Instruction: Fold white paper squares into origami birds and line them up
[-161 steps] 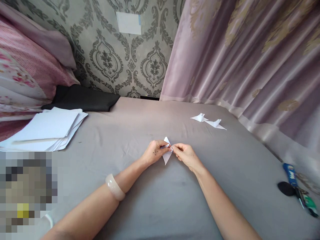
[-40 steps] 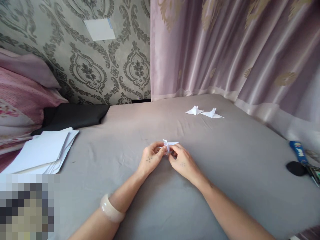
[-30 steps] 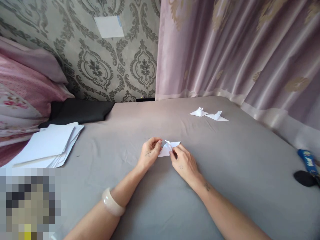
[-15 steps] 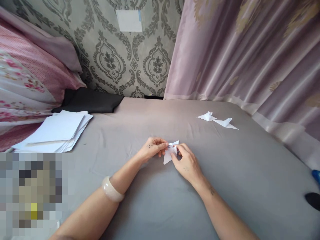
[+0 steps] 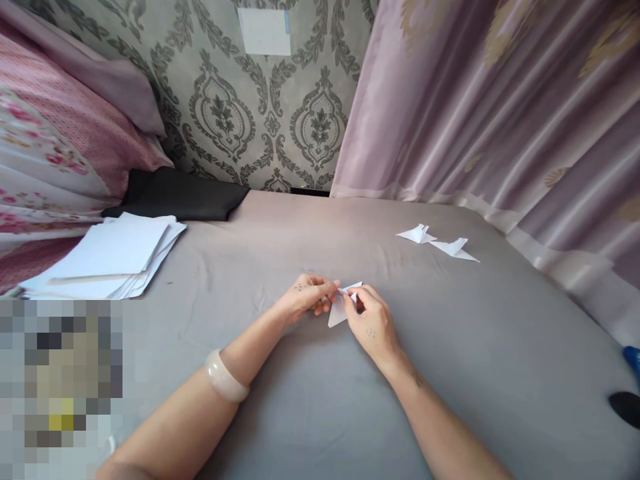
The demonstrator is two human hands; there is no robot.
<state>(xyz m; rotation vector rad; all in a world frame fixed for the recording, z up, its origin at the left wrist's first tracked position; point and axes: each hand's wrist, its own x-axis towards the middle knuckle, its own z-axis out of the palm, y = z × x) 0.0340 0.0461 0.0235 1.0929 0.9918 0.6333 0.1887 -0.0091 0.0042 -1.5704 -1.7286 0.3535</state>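
Observation:
Between my hands is a small piece of folded white paper [image 5: 338, 313], with pointed corners toward me and at the upper right. My left hand [image 5: 311, 295] pinches its left edge between thumb and fingers. From the right, my right hand [image 5: 369, 312] grips the paper near its upper middle, thumb and index finger pressed together on a fold. The fingers hide part of the paper's folds. Beyond my right hand, two folded paper figures [image 5: 419, 233] with pointed ends lie close together on the grey sheet.
A stack of white paper [image 5: 115, 250] lies at the left, in front of a folded black cloth [image 5: 180, 195]. The grey sheet [image 5: 280, 400] covers the surface. Pink curtains [image 5: 430, 107] hang at the right. A dark object [image 5: 625, 408] sits at the right edge.
My right thumb has moved up the paper to meet the index finger at the fold. My left hand keeps its pinch. The view has shifted slightly.

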